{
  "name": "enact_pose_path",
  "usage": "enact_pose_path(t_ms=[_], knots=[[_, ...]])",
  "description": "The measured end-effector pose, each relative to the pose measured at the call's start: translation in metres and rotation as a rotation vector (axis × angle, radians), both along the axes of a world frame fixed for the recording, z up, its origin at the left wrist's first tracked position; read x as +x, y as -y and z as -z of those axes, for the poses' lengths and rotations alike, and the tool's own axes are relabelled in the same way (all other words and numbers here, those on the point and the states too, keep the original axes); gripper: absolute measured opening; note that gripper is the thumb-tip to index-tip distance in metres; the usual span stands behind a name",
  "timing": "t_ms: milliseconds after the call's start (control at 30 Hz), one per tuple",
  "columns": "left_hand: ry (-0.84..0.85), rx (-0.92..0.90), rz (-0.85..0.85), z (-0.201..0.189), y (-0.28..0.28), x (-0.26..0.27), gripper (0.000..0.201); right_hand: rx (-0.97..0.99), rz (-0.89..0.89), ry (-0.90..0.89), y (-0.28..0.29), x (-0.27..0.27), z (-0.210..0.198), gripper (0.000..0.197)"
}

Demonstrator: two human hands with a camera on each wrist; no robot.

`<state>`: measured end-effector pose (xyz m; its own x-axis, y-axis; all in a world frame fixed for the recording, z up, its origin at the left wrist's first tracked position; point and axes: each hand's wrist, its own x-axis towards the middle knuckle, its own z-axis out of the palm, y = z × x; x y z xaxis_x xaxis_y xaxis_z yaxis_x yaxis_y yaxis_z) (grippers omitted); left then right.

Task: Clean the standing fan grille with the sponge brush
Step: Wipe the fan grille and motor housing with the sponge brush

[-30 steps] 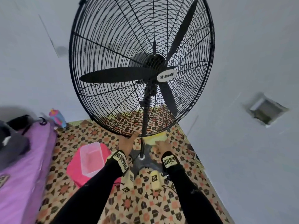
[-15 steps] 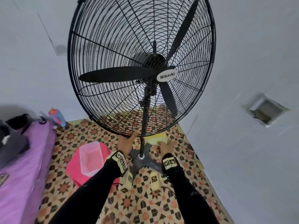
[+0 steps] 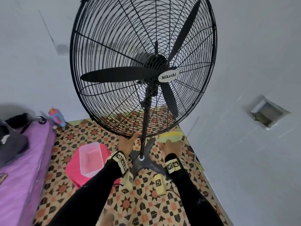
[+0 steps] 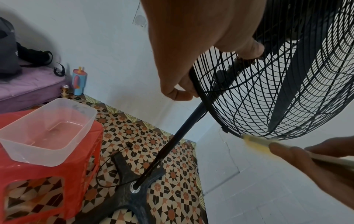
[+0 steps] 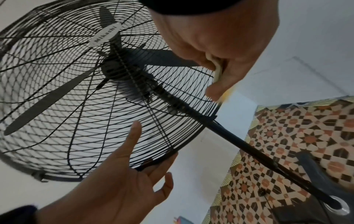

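A black standing fan's round wire grille (image 3: pixel 123 46) towers in front of me on its pole (image 3: pixel 146 119). My left hand (image 3: pixel 127 142) holds the grille's bottom rim, with the thumb on the front wires and the fingers hooked beneath, as the left wrist view (image 4: pixel 178 60) and the right wrist view (image 5: pixel 118 174) show. My right hand (image 3: pixel 172 146) grips the yellow sponge brush (image 3: pixel 171 137) and presses it against the bottom rim to the right of the pole. The sponge brush (image 4: pixel 256 143) touches the grille (image 4: pixel 249 106) edge. Between my right hand's (image 5: pixel 220 37) fingers only a sliver of the sponge brush (image 5: pixel 218 71) shows.
The fan's cross-shaped base (image 3: pixel 143 165) stands on patterned floor between my arms. A clear tub (image 3: pixel 91 159) of water sits on a red stool (image 3: pixel 73 173) to the left. A purple mattress (image 3: pixel 21 168) and a tumbler (image 3: pixel 57 117) lie farther left. Walls close in behind and at right.
My right hand has slid the sponge brush rightward along the bottom rim, away from the pole. My left hand stays on the rim.
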<state>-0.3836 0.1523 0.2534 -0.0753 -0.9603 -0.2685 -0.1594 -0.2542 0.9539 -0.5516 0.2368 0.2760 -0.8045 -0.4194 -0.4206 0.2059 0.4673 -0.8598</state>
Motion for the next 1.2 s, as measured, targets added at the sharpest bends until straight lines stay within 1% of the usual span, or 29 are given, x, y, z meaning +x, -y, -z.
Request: enact_pose_path(t_ms=[33, 67, 100, 167, 200, 233, 267, 300, 367, 400, 433, 467, 500, 567, 600, 633, 700, 733, 767, 800, 833, 867, 900, 967, 1000, 1033, 1100, 1167, 1200], knots=[[0.000, 0.005, -0.004, 0.000, 0.000, -0.001, 0.106, 0.007, -0.017, -0.048, 0.002, 0.005, 0.001, 0.058], [0.003, 0.016, -0.004, -0.001, 0.000, -0.001, 0.110, 0.007, -0.086, -0.085, 0.003, 0.013, 0.002, 0.060], [-0.003, 0.029, -0.014, 0.002, 0.001, -0.001, 0.115, 0.009, -0.195, -0.154, 0.003, 0.022, 0.005, 0.059], [-0.010, 0.038, -0.037, 0.005, 0.003, -0.001, 0.127, 0.012, -0.453, -0.276, -0.001, 0.036, 0.018, 0.055], [-0.008, 0.046, -0.038, 0.004, 0.003, 0.000, 0.130, 0.022, -0.559, -0.327, -0.006, 0.040, 0.019, 0.052], [-0.011, 0.049, -0.035, 0.005, 0.005, 0.001, 0.130, 0.034, -0.619, -0.391, -0.008, 0.040, 0.022, 0.048], [-0.007, 0.056, -0.035, 0.007, 0.006, 0.002, 0.129, 0.050, -0.630, -0.417, -0.009, 0.038, 0.020, 0.043], [-0.005, 0.061, -0.030, 0.008, 0.007, 0.002, 0.129, 0.044, -0.587, -0.411, -0.010, 0.031, 0.016, 0.042], [0.003, 0.059, -0.035, 0.008, 0.005, 0.000, 0.128, 0.053, -0.411, -0.375, -0.010, 0.015, 0.004, 0.047], [0.016, 0.061, -0.041, 0.009, 0.005, -0.002, 0.128, 0.079, -0.342, -0.392, -0.009, 0.009, -0.003, 0.049], [0.024, 0.067, -0.051, 0.009, 0.004, -0.003, 0.127, 0.109, -0.319, -0.437, -0.008, 0.006, -0.007, 0.048], [0.028, 0.071, -0.054, 0.006, 0.002, -0.004, 0.127, 0.118, -0.338, -0.455, -0.007, 0.010, -0.010, 0.048], [0.025, 0.072, -0.052, 0.008, 0.003, -0.004, 0.128, 0.116, -0.409, -0.486, -0.005, 0.015, -0.010, 0.047], [0.001, 0.061, -0.026, 0.012, 0.005, -0.003, 0.141, 0.073, -0.616, -0.495, -0.007, 0.026, -0.007, 0.042], [0.003, 0.050, -0.011, 0.009, 0.004, -0.003, 0.147, 0.069, -0.686, -0.477, -0.010, 0.025, -0.007, 0.038], [-0.002, 0.046, -0.012, 0.010, 0.005, -0.003, 0.146, 0.030, -0.702, -0.470, -0.011, 0.019, -0.006, 0.034], [-0.002, 0.050, -0.017, 0.010, 0.005, -0.002, 0.128, 0.038, -0.580, -0.473, -0.009, 0.003, -0.013, 0.031], [0.004, 0.038, -0.020, 0.011, 0.004, -0.002, 0.126, 0.068, -0.487, -0.464, -0.003, -0.008, -0.010, 0.036], [0.016, 0.030, -0.018, 0.012, 0.004, -0.002, 0.128, 0.074, -0.399, -0.464, 0.001, -0.016, -0.007, 0.044], [0.032, 0.016, -0.016, 0.011, 0.003, -0.003, 0.129, 0.073, -0.339, -0.452, 0.009, -0.019, -0.002, 0.051], [0.051, 0.019, -0.024, 0.010, 0.002, -0.004, 0.129, 0.062, -0.332, -0.426, 0.010, -0.012, -0.010, 0.056], [0.062, 0.027, -0.034, 0.011, 0.003, -0.004, 0.128, 0.073, -0.379, -0.401, 0.010, 0.002, -0.024, 0.054], [0.072, 0.046, -0.037, 0.012, 0.005, -0.004, 0.129, 0.092, -0.473, -0.399, 0.008, 0.013, -0.032, 0.048], [0.053, 0.066, -0.015, 0.016, 0.010, -0.001, 0.143, 0.075, -0.638, -0.325, 0.002, 0.024, -0.040, 0.039], [0.045, 0.076, -0.009, 0.023, 0.014, 0.000, 0.148, 0.054, -0.652, -0.265, -0.001, 0.020, -0.046, 0.037], [0.063, 0.091, -0.006, 0.032, 0.019, 0.001, 0.150, 0.042, -0.617, -0.272, 0.000, 0.010, -0.042, 0.036], [0.128, 0.128, -0.016, 0.048, 0.026, -0.001, 0.152, 0.069, -0.454, -0.339, 0.001, -0.008, -0.044, 0.030], [0.151, 0.129, -0.040, 0.051, 0.026, -0.001, 0.155, 0.123, -0.326, -0.425, 0.002, -0.014, -0.045, 0.027], [0.156, 0.125, -0.044, 0.054, 0.027, -0.001, 0.157, 0.146, -0.331, -0.473, 0.004, -0.008, -0.043, 0.030]])
